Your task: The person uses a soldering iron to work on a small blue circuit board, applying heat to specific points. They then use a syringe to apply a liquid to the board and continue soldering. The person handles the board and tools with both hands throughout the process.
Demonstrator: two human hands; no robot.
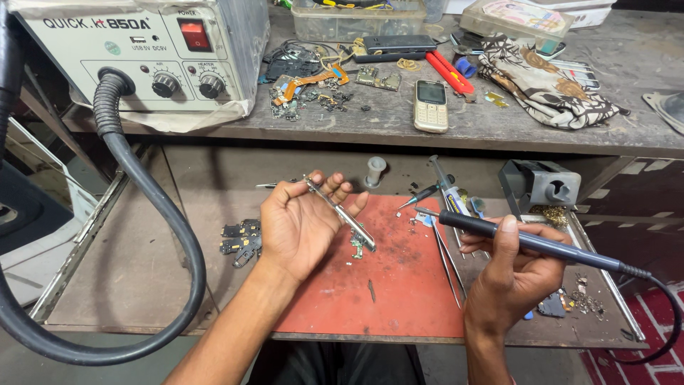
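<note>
My left hand is palm up over the left edge of a red work mat and holds metal tweezers slantwise between thumb and fingers. A small green circuit board lies on the mat just under the tweezers' lower end. My right hand grips a dark soldering iron like a pen, its thin tip pointing left toward my left hand. The iron's black cable runs off to the right.
A hot-air rework station with a thick black hose stands upper left. On the upper shelf lie a beige keypad phone, loose circuit parts and patterned cloth. A soldering iron stand, spare tweezers and black parts lie close by.
</note>
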